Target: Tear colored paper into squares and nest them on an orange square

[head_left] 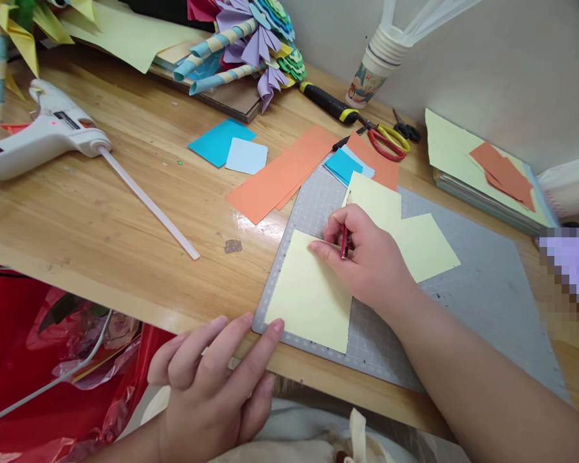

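My right hand (pixel 367 257) is closed round a short red pencil (pixel 346 241), its sharpened end pointing up and away. The thumb tip touches the upper edge of a pale yellow paper sheet (pixel 309 296) on the grey cutting mat (pixel 482 302). My left hand (pixel 222 379) is at the mat's near left corner, fingers apart, with the index fingertip at the sheet's lower left edge. More pale yellow pieces (pixel 427 247) lie on the mat beyond and beside my right hand. Orange strips (pixel 284 177) and blue squares (pixel 342 166) overlap the mat's far edge.
A white glue gun (pixel 53 132) with a long clear stick lies at left. Paper flowers (pixel 270 51) rest at the back. Scissors (pixel 388 141), a cup stack (pixel 374 71) with straws and a paper stack (pixel 487 173) stand behind the mat. Red bag (pixel 9 347) at lower left.
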The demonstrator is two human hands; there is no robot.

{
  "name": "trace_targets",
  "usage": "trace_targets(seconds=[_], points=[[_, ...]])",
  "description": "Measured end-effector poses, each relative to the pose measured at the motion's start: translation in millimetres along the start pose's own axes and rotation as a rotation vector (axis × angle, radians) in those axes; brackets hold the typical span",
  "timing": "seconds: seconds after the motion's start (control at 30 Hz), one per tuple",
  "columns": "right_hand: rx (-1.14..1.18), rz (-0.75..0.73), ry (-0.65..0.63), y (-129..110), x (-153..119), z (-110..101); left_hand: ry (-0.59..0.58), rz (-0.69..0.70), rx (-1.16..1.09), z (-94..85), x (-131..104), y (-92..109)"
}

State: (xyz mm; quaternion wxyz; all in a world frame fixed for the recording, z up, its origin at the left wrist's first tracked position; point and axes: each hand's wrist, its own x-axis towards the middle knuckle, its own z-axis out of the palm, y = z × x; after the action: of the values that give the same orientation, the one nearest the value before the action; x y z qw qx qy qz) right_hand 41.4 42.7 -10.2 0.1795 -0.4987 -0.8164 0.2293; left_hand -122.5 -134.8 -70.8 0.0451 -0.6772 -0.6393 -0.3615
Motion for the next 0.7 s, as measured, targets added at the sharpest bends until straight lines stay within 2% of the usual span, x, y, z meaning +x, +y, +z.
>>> trace_targets(seconds=[0.1, 0.2, 0.27, 0.33, 0.37, 0.43, 0.5, 0.53, 0.6, 0.7], points=[[-0.129, -0.054, 0.041, 3.8, -0.6, -0.4, -0.057, 0.118, 0.032, -8.6, 14.8, -2.2], [-0.134, -0.138, 0.149, 7.1, -2.3, -2.7, -0.197, 0.304, 0.043, -17.1, 34.1, -3.9], [0.084, -0.187, 0.259, 4.4, -5.8, -6.1, -0.257, 0.383, 0.024, -20.5, 45.7, -4.0], [0.501, -0.181, 0.260, -3.3, -12.0, -10.1, -0.279, 0.405, 0.011, -21.0, 54.3, -3.1], [0.736, -0.132, 0.189, -8.4, -15.8, -11.6, -0.276, 0.399, -0.004, -20.3, 57.3, -2.4], [1.137, 0.046, -0.054, -18.2, -23.0, -12.2, -0.261, 0.367, -0.050, -17.6, 61.4, -0.7], [1.372, 0.281, -0.249, -24.4, -27.2, -9.2, -0.246, 0.310, -0.109, -14.1, 64.0, 1.2], [1.442, 0.384, -0.282, -25.6, -27.3, -6.9, -0.238, 0.279, -0.133, -12.3, 65.1, 2.2], [1.513, 0.512, -0.237, -24.4, -23.0, -2.7, -0.229, 0.230, -0.159, -9.3, 67.2, 3.9], [1.497, 0.516, -0.090, -18.8, -8.9, -1.0, -0.230, 0.219, -0.156, -6.5, 71.0, 6.4]])
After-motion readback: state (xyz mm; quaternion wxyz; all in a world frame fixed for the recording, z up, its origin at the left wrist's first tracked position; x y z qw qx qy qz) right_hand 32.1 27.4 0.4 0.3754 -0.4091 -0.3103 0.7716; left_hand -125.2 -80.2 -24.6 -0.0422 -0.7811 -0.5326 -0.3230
